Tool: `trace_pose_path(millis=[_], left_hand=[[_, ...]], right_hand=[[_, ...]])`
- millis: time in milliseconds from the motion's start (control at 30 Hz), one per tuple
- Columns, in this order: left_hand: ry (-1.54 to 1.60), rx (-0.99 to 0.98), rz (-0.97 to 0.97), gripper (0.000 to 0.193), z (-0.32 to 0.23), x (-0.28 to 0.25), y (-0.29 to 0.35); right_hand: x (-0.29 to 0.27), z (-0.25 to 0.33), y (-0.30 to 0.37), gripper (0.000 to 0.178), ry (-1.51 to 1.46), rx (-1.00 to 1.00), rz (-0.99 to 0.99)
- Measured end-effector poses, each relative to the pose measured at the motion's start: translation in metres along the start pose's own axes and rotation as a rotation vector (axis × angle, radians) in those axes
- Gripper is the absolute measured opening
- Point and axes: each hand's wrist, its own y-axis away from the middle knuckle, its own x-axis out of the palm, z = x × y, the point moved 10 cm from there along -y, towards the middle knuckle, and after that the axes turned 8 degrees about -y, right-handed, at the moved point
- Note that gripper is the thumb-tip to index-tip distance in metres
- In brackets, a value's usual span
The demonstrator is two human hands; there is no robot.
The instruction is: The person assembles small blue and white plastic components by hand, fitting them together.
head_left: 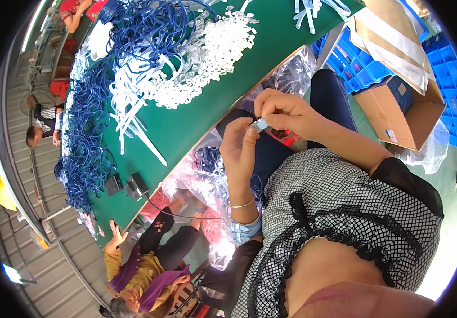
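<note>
Close together beyond the table's near edge, both my hands are at one small pale blue piece (261,124), perhaps a bit of strap or clip; its exact kind cannot be made out. My left hand (240,151), with a bracelet at the wrist, pinches it from the left between thumb and fingers. From the right, the thumb and fingertips of my right hand (291,114) close on it too. On the green table (186,127) lie a heap of small clear and white plastic pieces (207,66), a tangle of dark blue straps (144,29) and loose white straps (133,127).
More blue straps (85,127) cover the table's far side, near two small black boxes (136,186) with a cable. An open cardboard box (398,114) and blue crates (453,90) stand at right. A co-worker (151,270) sits at lower left; clear plastic bags hang below the edge.
</note>
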Motion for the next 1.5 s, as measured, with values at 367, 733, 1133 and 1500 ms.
trace_pose_path(millis=[367,733,1133,1500], left_hand=[[0.489,-0.182,0.197,0.011,0.016,0.012,0.005],[0.834,-0.162,0.288,0.003,0.023,0.013,0.01],[0.875,-0.253,0.077,0.009,0.052,-0.001,0.014],[-0.164,0.175,-0.102,0.025,0.007,-0.022,0.016]], right_hand=[[0.011,-0.001,-0.002,0.019,0.515,-0.095,0.105],[0.026,-0.005,-0.005,0.013,0.433,-0.085,0.102],[0.044,0.001,-0.015,0.016,0.693,-0.31,0.156],[0.018,-0.033,-0.011,0.008,0.458,0.126,0.01]])
